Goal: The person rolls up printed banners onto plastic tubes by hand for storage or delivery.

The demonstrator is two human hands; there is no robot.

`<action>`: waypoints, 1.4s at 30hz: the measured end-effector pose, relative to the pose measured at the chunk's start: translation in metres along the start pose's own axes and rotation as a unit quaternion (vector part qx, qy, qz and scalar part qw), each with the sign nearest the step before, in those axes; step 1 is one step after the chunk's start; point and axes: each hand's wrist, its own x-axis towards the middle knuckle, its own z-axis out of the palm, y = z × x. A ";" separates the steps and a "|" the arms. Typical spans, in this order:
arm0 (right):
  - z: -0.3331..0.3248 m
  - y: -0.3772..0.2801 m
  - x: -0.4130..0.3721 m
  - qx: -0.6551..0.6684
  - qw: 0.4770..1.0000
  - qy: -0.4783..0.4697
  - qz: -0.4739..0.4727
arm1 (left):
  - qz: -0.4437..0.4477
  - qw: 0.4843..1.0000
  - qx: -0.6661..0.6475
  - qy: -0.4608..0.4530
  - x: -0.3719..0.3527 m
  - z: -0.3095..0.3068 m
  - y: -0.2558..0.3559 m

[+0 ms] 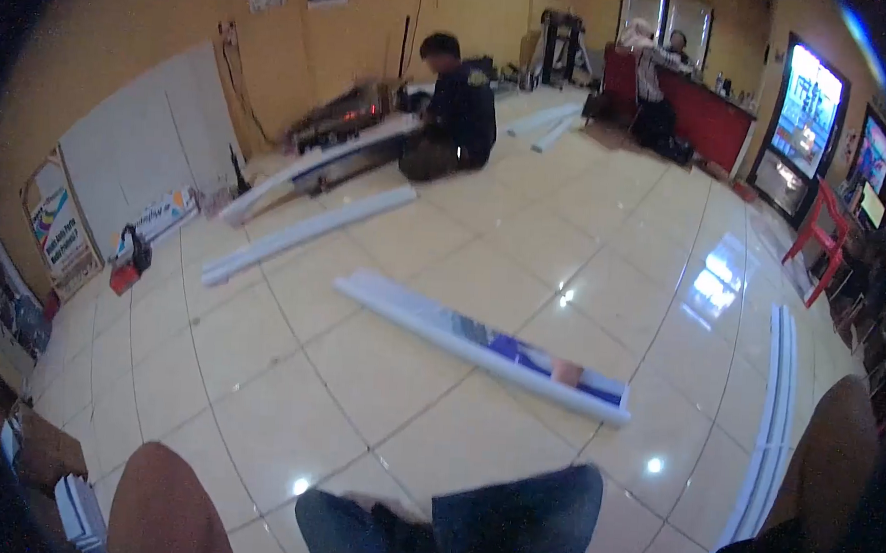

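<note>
Neither of my hands shows in the head view. A rounded, bare limb (165,507) rises at the lower left, and another bare limb (840,448) at the right edge, beside dark cloth; both look like my bent arms. Between them are my knees in dark trousers (515,521). On the tiles ahead lies a long rolled printed banner (489,351) with white edges, blue and purple print showing, apart from me. Long white strips (770,444) lie along the floor at the right, close to the right limb.
A seated person (462,112) works beside a long machine (356,117). Another white roll (310,235) lies before them. People are at a red counter (716,126). A red chair (821,241) stands right, a red-and-black tool (131,260) left, a cardboard box (48,446) lower left.
</note>
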 end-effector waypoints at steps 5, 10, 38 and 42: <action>0.027 -0.073 0.045 0.104 0.985 0.048 -0.131 | -0.026 1.000 0.012 0.009 -0.019 0.024 -0.011; 0.190 -0.094 0.027 0.263 0.952 -0.110 -0.109 | -0.049 0.998 0.024 0.008 -0.038 0.045 -0.030; 0.549 0.210 -0.187 -0.077 0.742 -0.648 -0.155 | -0.752 0.623 -0.031 -0.212 -0.362 0.035 -0.042; 0.613 0.172 -0.216 -0.246 0.671 -0.681 -0.156 | -0.860 0.433 -0.112 -0.245 -0.435 0.037 0.007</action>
